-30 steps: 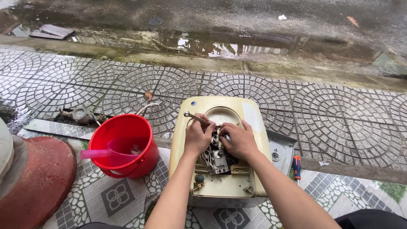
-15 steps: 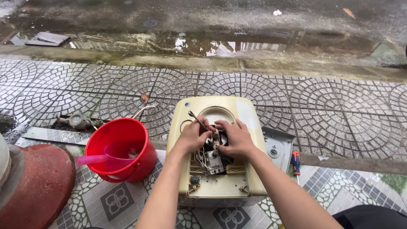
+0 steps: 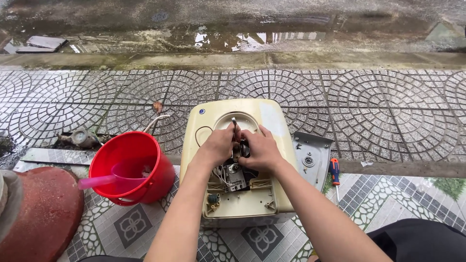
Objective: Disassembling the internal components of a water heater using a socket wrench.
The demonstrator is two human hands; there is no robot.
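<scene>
- Cream-coloured appliance housing (image 3: 233,194) lay open at frame centre.
- Left hand (image 3: 219,144) gripped a thin metal tool (image 3: 234,124); right hand (image 3: 262,150) closed around the internal parts (image 3: 236,175).
- Tool probably needed steadying before any pull.

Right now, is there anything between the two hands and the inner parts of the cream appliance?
Nothing visible. The left hand and right hand are already on the inner parts of the opened cream appliance. The grey cover panel lies beside it.
</scene>
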